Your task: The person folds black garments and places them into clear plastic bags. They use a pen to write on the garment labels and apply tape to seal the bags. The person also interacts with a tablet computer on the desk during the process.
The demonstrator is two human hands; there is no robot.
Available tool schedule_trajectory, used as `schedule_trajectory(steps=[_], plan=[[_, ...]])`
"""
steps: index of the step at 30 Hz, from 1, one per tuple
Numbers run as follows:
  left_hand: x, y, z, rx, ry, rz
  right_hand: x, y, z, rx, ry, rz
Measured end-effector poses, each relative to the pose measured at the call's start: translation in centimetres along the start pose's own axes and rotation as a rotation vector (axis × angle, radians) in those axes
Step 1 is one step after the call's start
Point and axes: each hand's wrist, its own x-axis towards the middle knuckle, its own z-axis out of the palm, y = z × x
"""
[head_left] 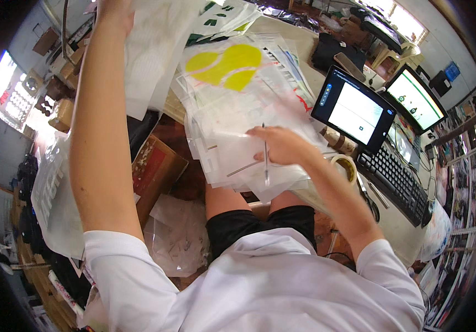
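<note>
My left arm reaches far up to the left, and my left hand (118, 16) is partly cut off by the top edge. Its fingers do not show. Beside it a large white translucent sheet (158, 52) hangs down, blurred. My right hand (282, 146) holds a slim pen (266, 166) with a clear barrel, low over the stack of translucent sheets (221, 119) at the table's near edge. The index finger stretches out onto the top sheet. A yellow heart-shaped print (229, 65) with pale curved bands lies at the far part of the stack.
To the right stand a tablet (354, 113), a laptop (417, 99) and a black keyboard (395, 185). A tape roll (344, 169) and scissors (369, 202) lie near my right forearm. Below left, a cardboard box (158, 171) and a clear plastic bag (177, 235) sit by my legs.
</note>
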Motion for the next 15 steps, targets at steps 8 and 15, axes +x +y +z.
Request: schedule_trajectory(steps=[8,15], plan=[[-6.1,7.5,9.6,-0.105,-0.227,0.382,-2.8,1.2,4.2,0.380,0.290,-0.036],[-26.6,-10.4,7.4,0.224,-0.010,-0.047,-8.1,3.4,-0.5,1.214,0.898,0.067]])
